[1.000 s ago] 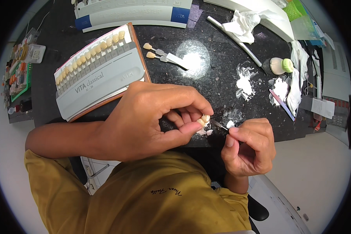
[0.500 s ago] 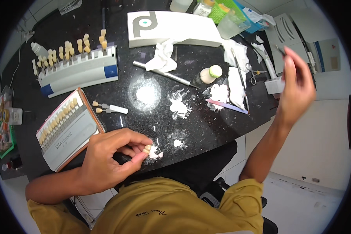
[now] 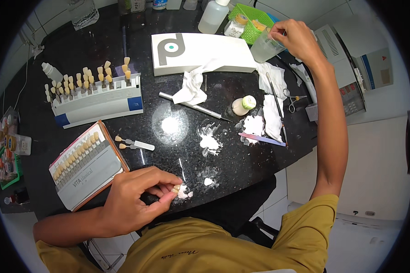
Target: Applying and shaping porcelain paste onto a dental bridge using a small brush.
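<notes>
My left hand (image 3: 139, 200) rests at the near edge of the black counter (image 3: 177, 150) and pinches a small cream tooth piece (image 3: 176, 188) between thumb and fingers, beside a scrap of white tissue (image 3: 185, 193). My right hand (image 3: 296, 38) is stretched far out to the back right, its fingers at the rim of a clear plastic cup (image 3: 265, 47); whether they also hold a thin tool is not clear. The cup stands by a green basket (image 3: 250, 18) of small bottles.
A tooth shade guide in a case (image 3: 84, 166) lies left of my hand, a larger shade rack (image 3: 93, 93) behind it. A white box (image 3: 200, 52), crumpled tissue (image 3: 191, 86), a metal tool (image 3: 193, 107), a small jar (image 3: 241, 106), white powder patches (image 3: 209, 141), scissors (image 3: 292, 98).
My right hand left the tooth piece, swung up to the right and now reaches the cup at the back. The left hand stays at the counter edge holding the piece.
</notes>
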Available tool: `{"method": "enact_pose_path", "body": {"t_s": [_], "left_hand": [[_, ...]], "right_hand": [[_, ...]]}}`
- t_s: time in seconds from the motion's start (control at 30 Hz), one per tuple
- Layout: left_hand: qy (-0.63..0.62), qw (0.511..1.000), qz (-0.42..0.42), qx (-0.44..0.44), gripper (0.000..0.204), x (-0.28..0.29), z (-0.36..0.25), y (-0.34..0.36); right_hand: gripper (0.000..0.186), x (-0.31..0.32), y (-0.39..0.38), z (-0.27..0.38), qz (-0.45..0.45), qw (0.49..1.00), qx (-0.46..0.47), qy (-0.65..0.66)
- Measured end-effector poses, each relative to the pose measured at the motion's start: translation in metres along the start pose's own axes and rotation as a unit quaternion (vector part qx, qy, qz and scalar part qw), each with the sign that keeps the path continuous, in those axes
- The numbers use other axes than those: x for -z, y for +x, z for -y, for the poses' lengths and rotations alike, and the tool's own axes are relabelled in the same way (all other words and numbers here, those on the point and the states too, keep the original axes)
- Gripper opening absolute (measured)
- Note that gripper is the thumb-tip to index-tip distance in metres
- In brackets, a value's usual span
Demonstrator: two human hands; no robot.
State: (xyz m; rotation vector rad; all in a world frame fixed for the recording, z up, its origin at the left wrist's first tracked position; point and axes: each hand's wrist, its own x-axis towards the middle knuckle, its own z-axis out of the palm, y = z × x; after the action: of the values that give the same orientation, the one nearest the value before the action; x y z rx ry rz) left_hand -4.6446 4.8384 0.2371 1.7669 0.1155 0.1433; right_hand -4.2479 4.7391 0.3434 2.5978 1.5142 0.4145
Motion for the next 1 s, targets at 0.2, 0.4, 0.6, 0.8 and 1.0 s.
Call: {"method": "enact_pose_path", "body": {"t_s": [0.2, 0.4, 0.6, 0.8, 1.0], "left_hand": [[-0.003, 1.0, -0.001, -0.001, 0.02, 0.002, 0.0, 0.001], [0.009, 1.0, -0.015, -0.001, 0.019, -0.001, -0.001, 0.001], [0.018, 1.0, -0.021, 0.008, 0.019, -0.005, 0.002, -0.004], [0.007, 0.999, -0.021, 0.03, 0.021, -0.003, -0.002, -0.004], [0.004, 1.0, -0.014, 0.002, 0.022, 0.001, 0.011, -0.004]], "right_hand": [[0.02, 0.035, -0.033, 0.01, -0.16, 0.985, 0.02, 0.067], [0.012, -0.013, -0.107, -0.01, -0.148, 0.953, -0.121, 0.236], [0.013, -0.062, -0.136, -0.001, -0.127, 0.955, -0.181, 0.197], [0.014, -0.034, -0.171, 0.028, -0.229, 0.923, -0.187, 0.246], [0.013, -0.012, -0.227, 0.139, -0.204, 0.805, -0.095, 0.549]]}}
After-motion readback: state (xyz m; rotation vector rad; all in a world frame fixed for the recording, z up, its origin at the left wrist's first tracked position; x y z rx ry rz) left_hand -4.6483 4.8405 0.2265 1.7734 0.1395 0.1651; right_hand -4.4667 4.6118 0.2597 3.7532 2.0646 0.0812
